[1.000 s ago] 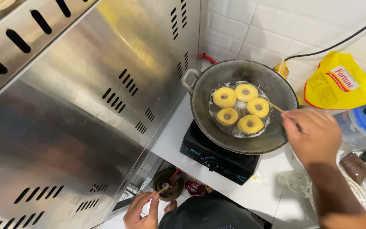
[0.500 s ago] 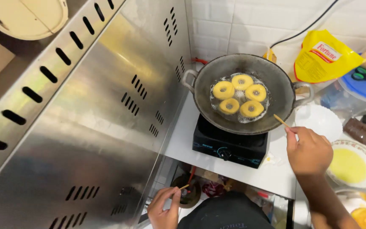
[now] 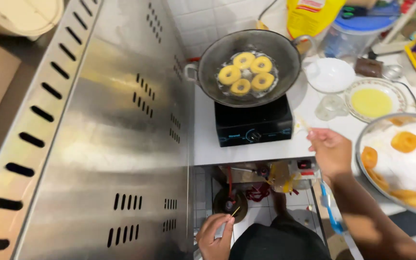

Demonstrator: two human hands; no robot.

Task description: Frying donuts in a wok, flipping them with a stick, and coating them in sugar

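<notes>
I'm pinching a thin skewer (image 3: 305,126) in my right hand (image 3: 332,151), grip closed; light, stiff, slippery. Left hand (image 3: 214,236) pinching a small stick (image 3: 235,211) too.

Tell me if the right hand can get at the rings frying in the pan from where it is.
Probably yes. The right hand, holding a thin stick, hovers over the white counter just right of the black stove. Nothing stands between it and the pan holding four rings; the way up-left looks open.

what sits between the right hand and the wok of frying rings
In the head view, the black single-burner stove and bare white counter lie between the right hand and the wok.
</notes>
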